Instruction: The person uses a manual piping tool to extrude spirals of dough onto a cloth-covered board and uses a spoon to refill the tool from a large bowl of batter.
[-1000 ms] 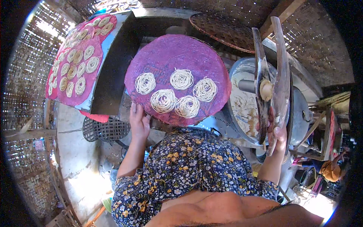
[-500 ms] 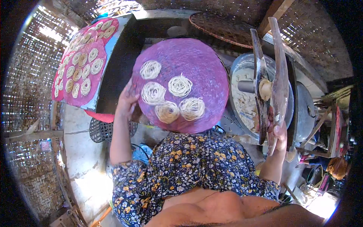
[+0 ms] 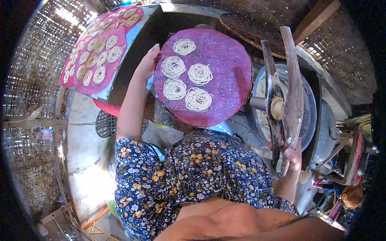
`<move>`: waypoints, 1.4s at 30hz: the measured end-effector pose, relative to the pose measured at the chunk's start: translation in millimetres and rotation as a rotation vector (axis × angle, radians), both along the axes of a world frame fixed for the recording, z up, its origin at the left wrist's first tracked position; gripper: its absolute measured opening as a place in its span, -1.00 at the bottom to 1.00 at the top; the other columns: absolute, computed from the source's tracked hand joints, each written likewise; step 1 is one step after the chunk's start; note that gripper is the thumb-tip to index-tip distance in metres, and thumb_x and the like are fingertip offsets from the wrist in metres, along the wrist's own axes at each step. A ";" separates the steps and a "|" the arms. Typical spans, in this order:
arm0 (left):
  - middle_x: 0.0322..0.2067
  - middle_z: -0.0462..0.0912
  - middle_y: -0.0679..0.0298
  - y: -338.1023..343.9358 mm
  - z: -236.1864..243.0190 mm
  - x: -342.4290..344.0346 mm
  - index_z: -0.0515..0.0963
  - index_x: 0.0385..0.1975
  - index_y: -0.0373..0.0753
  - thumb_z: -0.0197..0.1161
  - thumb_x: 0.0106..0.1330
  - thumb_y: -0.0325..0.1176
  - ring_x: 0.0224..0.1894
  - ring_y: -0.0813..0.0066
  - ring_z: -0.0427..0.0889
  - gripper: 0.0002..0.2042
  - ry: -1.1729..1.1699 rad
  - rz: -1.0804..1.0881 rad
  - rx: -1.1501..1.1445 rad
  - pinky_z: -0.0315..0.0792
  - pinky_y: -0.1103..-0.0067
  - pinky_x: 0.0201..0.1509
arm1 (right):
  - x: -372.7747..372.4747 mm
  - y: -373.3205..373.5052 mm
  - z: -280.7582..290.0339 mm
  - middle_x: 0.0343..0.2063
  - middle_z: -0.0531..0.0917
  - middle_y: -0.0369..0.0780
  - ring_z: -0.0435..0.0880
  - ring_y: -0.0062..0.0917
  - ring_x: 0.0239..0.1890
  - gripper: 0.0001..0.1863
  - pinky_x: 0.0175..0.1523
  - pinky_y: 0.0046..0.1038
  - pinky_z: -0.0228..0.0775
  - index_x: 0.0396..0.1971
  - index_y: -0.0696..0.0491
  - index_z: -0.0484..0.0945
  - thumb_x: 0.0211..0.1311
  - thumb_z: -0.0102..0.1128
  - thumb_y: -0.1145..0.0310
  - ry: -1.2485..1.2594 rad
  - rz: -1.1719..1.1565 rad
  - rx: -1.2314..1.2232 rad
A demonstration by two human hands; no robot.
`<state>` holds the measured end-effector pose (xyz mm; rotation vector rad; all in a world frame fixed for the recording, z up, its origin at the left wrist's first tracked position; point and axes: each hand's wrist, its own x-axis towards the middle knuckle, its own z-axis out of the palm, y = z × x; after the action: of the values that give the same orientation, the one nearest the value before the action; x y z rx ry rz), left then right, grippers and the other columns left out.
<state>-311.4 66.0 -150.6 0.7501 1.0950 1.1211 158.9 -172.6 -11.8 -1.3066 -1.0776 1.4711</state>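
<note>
My left hand point(image 3: 151, 62) is at the left rim of a round tray covered with purple cloth point(image 3: 225, 68), its fingers curled at the edge and partly hidden. Several pale coiled noodle nests point(image 3: 198, 99) lie on the left half of the cloth. With my right hand point(image 3: 292, 156) I grip the lower ends of two long wooden handles, which belong to a hand press point(image 3: 291, 92). A grey metal cylinder point(image 3: 257, 103) and a pale round lump point(image 3: 277, 107) show at the middle of the press. It is held over a metal basin point(image 3: 309, 120) with pale dough or flour inside.
At the far left, a sloping board with pink cloth point(image 3: 105, 72) bears many more nests. A woven round tray point(image 3: 253, 34) leans at the back. A dark plastic basket point(image 3: 105, 123) stands low on the left, and a large metal pot point(image 3: 326, 134) on the right.
The round tray has turned clockwise, carrying its noodle nests up along the left side. My left hand has moved up with the rim. The press has shifted slightly, its lower handle ends now lower.
</note>
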 end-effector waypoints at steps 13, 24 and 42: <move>0.12 0.25 0.05 -37.3 141.6 112.4 0.10 0.18 -0.12 -0.20 0.14 0.30 0.16 0.19 0.23 -0.27 -0.248 -0.136 0.518 0.18 0.27 0.14 | -29.2 19.9 13.9 -0.27 0.54 -0.11 0.54 -0.38 -0.28 -0.19 -0.14 -0.42 0.37 -0.09 0.31 0.32 -0.45 0.30 0.15 0.133 0.299 -0.093; 0.05 0.33 0.00 -67.3 219.8 187.0 0.14 0.16 -0.15 -0.07 0.09 0.26 0.13 -0.08 0.25 -0.27 -0.986 -0.760 0.687 0.11 0.06 0.17 | -31.5 20.5 28.9 -0.26 0.51 -0.09 0.53 -0.34 -0.31 -0.16 -0.17 -0.41 0.35 -0.01 0.28 0.26 -0.33 0.25 0.07 0.297 0.453 -0.139; -0.52 0.52 0.31 13.4 105.3 179.8 0.44 -0.46 -0.07 -0.09 0.13 0.24 -0.35 0.28 0.51 -0.54 -1.177 -0.454 0.493 0.34 0.19 -0.08 | -23.2 89.3 12.9 -0.39 0.55 -0.17 0.52 -0.47 -0.38 -0.36 -0.24 -0.45 0.37 -0.19 0.23 0.42 -0.01 0.04 -0.11 -0.126 0.620 -0.200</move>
<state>-131.6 79.4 -45.4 0.5099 -0.3404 1.1559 135.7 -83.3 1.1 -1.2728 -1.5416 2.0106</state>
